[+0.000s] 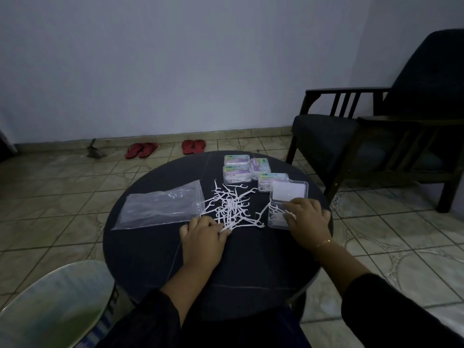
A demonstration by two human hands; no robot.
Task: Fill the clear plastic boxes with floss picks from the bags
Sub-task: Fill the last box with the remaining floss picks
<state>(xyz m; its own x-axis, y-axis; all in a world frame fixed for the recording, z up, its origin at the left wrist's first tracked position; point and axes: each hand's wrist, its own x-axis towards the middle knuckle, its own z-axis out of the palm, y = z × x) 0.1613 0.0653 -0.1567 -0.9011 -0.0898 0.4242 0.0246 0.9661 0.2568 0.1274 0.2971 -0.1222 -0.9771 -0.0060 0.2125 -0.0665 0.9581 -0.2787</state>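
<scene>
A loose heap of white floss picks (229, 204) lies in the middle of the round dark table (155, 257). My left hand (204, 236) rests at the heap's near edge and pinches a few picks at its fingertips. An open clear plastic box (277, 217) sits to the right with its lid (290, 190) raised behind it and a few picks inside. My right hand (307, 218) is over the box and holds a floss pick above it. An empty clear zip bag (160, 208) lies flat at the left.
Several closed, filled boxes with coloured labels (237, 169) stand at the table's far side. A dark armchair (376, 136) is at the right. Red sandals (141, 149) lie on the tiled floor by the wall. A pale round surface (50, 305) sits near left.
</scene>
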